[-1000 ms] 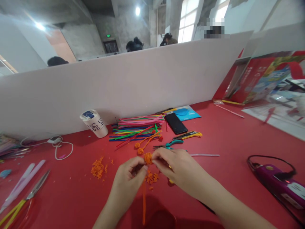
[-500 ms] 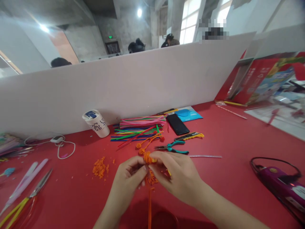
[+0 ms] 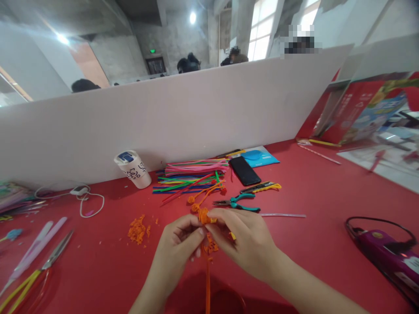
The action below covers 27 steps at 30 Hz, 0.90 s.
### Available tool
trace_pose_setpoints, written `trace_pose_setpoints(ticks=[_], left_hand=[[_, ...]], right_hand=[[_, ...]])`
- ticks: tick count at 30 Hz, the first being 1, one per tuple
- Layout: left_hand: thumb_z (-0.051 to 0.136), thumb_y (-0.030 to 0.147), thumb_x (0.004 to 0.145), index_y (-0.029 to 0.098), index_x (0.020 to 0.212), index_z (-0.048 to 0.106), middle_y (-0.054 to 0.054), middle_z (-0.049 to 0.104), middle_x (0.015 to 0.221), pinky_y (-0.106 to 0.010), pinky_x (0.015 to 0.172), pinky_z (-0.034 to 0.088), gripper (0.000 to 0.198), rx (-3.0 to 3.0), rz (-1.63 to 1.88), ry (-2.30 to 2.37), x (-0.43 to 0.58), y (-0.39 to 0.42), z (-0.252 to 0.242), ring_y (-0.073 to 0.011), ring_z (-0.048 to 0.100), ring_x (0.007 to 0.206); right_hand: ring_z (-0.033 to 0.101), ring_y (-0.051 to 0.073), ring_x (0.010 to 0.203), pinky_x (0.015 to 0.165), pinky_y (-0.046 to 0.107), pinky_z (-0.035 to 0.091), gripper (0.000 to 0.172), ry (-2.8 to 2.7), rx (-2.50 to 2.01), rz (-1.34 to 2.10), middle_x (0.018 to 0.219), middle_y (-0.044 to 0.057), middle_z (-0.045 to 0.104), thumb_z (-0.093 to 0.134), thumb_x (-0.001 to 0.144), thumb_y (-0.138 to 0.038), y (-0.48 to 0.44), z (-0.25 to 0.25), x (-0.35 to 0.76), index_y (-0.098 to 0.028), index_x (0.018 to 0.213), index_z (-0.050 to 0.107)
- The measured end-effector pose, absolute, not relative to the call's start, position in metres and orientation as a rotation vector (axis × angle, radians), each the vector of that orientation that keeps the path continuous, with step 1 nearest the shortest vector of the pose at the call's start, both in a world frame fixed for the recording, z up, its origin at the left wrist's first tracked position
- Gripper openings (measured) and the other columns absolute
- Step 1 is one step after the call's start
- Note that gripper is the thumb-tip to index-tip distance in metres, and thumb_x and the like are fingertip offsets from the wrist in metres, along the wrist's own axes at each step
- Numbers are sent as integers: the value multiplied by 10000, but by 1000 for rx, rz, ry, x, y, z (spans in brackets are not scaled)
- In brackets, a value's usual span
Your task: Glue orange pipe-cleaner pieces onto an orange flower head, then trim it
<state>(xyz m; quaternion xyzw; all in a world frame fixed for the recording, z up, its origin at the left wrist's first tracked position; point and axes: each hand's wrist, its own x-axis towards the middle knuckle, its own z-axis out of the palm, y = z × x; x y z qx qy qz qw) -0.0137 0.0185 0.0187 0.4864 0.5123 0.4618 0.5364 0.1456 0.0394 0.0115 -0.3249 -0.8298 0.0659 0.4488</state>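
Note:
Both my hands meet over the red table, pinching an orange pipe-cleaner flower (image 3: 203, 215) between the fingertips. My left hand (image 3: 178, 242) grips its left and lower side. My right hand (image 3: 247, 233) closes on its right side, where a bit of yellow shows by the fingers. An orange strip (image 3: 207, 285), probably a pipe cleaner, runs down from below the hands toward the table's near edge. Just beyond the fingertips lie finished-looking orange balls on stems (image 3: 191, 199). Orange clippings (image 3: 211, 245) lie under my hands, partly hidden by them.
Teal-handled pliers (image 3: 235, 203), a utility knife (image 3: 260, 187), a phone (image 3: 245, 171) and bundled pipe cleaners (image 3: 193, 168) lie ahead. A white cup (image 3: 134, 170) stands by the partition (image 3: 196, 113). Orange scraps (image 3: 136, 230) and scissors (image 3: 54, 257) are left; a purple device (image 3: 386, 253) is right.
The view has shifted very slightly. Both hands stay around the orange flower, with only a tiny change in its angle between the fingertips.

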Motion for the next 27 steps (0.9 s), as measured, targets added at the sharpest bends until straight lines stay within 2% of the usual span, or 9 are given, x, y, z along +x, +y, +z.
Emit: trace_pose_setpoints(ticks=[7,14,27], left_hand=[[649,254,694,173,658,626,52,510,483,-169,387,340,92,1117,1120,1225,-15,17,20,-64,433,384],[632,230,704,168,674,639,46,526,534,-166,402,346,70,1162,1147,1215,-13,15,21,-61,435,413],[608,214,721,179,690,662,43,532,537,-163,406,357,71,1246,1194,1193,-12,12,23,-72,423,438]], right_hand=[[592,113,584,549,201,424,145,-2025,-775,164,707,9,650,520,855,-176,38,11,145,-175,999,511],[573,113,553,533,219,398,95,-2005,-726,79,680,-3,648,512,857,-157,39,10,145,-185,948,518],[575,114,549,527,232,411,138,-1980,-653,30,718,12,673,526,845,-118,39,10,145,-159,977,522]])
